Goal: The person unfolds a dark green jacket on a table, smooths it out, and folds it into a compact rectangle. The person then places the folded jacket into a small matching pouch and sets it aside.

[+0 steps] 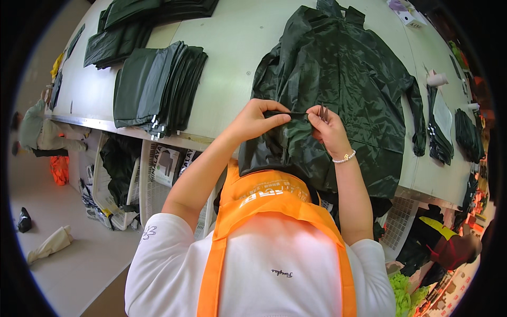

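Observation:
A dark green rain jacket [364, 74] lies spread on the white table in front of me, its near part hanging over the edge by my waist. My left hand [262, 120] is closed, pinching a fold of the jacket between thumb and fingers. Close to its right, my right hand [330, 132] pinches the same stretch of fabric with thumb and forefinger. Small thread snips [323, 112] are also held in the right hand, with their points sticking up past the fingers. The fabric between both hands is drawn into a narrow edge.
Folded dark green garments [153, 84] are stacked to the left, with another pile [119, 47] farther back. Right of the jacket are a thread cone [437, 79] and more dark bundles [467, 134]. White crates [153, 195] stand under the table [227, 68]. Other people [449, 245] are at both sides.

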The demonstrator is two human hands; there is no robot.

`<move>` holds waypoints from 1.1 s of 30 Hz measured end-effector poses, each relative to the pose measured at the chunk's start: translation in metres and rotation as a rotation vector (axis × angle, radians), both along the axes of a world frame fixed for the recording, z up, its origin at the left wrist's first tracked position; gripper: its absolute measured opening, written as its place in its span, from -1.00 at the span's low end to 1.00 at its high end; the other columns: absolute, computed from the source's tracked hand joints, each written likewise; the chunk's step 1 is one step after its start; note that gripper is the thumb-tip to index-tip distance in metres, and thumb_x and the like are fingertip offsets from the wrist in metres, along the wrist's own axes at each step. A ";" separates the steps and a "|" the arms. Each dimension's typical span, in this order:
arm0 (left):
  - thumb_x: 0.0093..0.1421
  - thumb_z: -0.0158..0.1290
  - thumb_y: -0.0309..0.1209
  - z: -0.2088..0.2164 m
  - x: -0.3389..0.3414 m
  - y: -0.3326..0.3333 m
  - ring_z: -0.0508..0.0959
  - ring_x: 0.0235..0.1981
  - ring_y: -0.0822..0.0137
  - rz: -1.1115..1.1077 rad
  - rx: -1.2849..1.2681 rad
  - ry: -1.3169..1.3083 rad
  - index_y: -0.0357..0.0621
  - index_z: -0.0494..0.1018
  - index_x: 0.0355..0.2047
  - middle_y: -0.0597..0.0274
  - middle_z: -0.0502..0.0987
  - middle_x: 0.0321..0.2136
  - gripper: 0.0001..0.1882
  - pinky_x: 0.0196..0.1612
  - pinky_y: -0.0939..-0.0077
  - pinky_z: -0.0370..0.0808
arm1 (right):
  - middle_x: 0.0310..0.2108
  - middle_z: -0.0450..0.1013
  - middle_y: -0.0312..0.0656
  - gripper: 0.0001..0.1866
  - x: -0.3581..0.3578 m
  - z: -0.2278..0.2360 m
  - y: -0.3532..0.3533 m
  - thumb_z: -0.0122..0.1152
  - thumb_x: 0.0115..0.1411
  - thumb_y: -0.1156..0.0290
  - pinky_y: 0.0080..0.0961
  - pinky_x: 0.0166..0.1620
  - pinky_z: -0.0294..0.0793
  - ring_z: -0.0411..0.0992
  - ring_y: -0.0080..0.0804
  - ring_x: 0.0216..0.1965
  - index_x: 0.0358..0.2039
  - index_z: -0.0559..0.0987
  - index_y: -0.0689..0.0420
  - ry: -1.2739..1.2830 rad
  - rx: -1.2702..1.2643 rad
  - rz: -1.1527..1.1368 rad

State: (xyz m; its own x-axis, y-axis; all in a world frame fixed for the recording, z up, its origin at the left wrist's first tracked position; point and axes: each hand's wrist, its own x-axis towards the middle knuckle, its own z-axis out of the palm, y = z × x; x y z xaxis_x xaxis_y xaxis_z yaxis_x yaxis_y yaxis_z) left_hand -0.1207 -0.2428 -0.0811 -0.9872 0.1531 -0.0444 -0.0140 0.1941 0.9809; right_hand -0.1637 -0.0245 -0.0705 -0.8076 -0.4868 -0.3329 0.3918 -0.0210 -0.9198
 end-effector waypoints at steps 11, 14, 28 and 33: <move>0.21 0.04 -0.28 0.005 -0.015 0.001 0.33 -0.49 0.67 0.027 0.250 -0.233 -0.36 0.55 -0.34 0.50 0.45 -0.55 -0.69 -0.45 0.69 0.31 | -0.30 0.35 -0.27 -0.74 0.006 0.033 0.002 0.16 0.20 0.38 -0.58 -0.28 0.39 0.36 -0.55 -0.38 -0.17 0.35 0.18 0.667 0.324 -0.047; 0.22 0.03 -0.28 0.007 -0.018 0.004 0.32 -0.51 0.67 0.032 0.242 -0.203 -0.38 0.54 -0.33 0.50 0.44 -0.57 -0.68 -0.48 0.68 0.29 | -0.35 0.35 -0.20 -0.79 0.009 0.035 0.001 0.18 0.16 0.42 -0.58 -0.30 0.41 0.38 -0.42 -0.40 -0.25 0.38 0.20 0.777 0.404 0.042; 0.23 -0.01 -0.31 0.006 -0.022 0.003 0.16 -0.61 0.68 -0.064 0.248 -0.171 -0.34 0.45 -0.53 0.58 0.25 -0.68 -0.68 -0.60 0.66 0.12 | -0.42 0.34 -0.25 -0.83 0.003 0.025 -0.012 0.23 0.12 0.51 -0.66 -0.36 0.37 0.35 -0.54 -0.45 -0.33 0.42 0.24 0.694 0.299 0.043; 0.21 0.02 -0.32 0.010 -0.022 -0.001 0.24 -0.57 0.67 -0.037 0.242 -0.190 -0.35 0.48 -0.48 0.52 0.34 -0.64 -0.71 -0.55 0.66 0.22 | -0.41 0.36 -0.36 -0.81 -0.004 0.017 -0.008 0.25 0.12 0.49 -0.74 -0.38 0.30 0.29 -0.69 -0.45 -0.25 0.48 0.21 0.502 0.146 -0.047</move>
State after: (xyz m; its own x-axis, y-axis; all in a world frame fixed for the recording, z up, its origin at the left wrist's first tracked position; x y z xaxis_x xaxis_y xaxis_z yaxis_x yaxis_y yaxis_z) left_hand -0.1428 -0.2433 -0.0714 -0.9583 0.2175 -0.1854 -0.1988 -0.0413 0.9792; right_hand -0.1678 -0.0326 -0.0537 -0.9048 -0.4240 0.0390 -0.0961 0.1142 -0.9888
